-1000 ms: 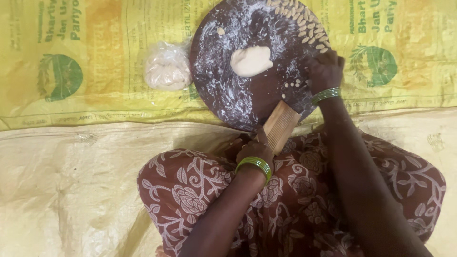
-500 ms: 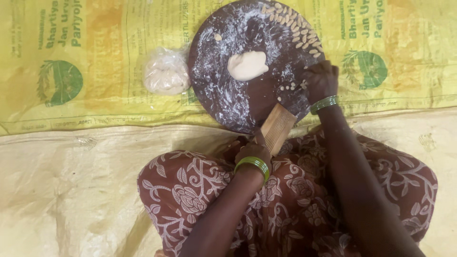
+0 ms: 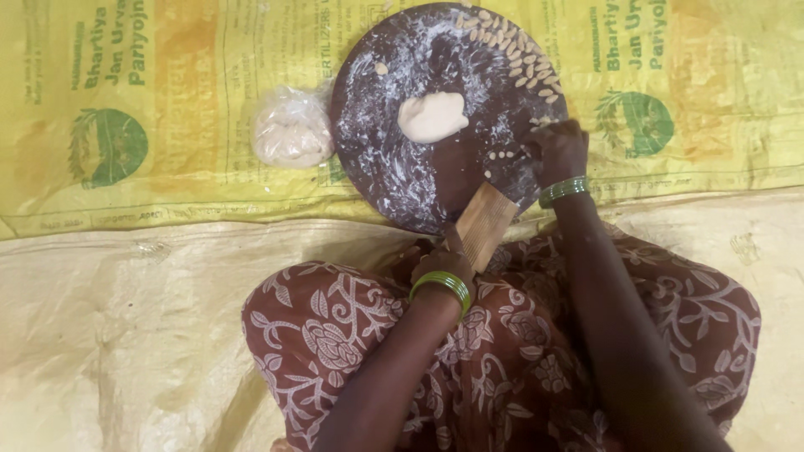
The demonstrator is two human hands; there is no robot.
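A round dark wooden board [image 3: 394, 159], dusted with flour, lies on a yellow sack. A flat lump of pale dough [image 3: 431, 115] sits at its middle. Several small shaped dough pieces [image 3: 511, 50] line the board's far right rim. My right hand [image 3: 555, 151] rests on the board's right edge among more small pieces, fingers curled; whether it pinches one is hidden. My left hand [image 3: 442, 261] grips the lower end of a ridged wooden comb [image 3: 484, 224] that leans on the board's near edge.
A ball of dough in a clear plastic bag [image 3: 291, 130] lies just left of the board. The printed yellow sack [image 3: 126, 109] covers the far ground, a pale sheet [image 3: 117, 335] the near ground. My patterned brown skirt [image 3: 502, 368] fills the lower middle.
The view has shifted slightly. My right hand has stayed at the board's right edge, and my left hand has kept hold of the comb.
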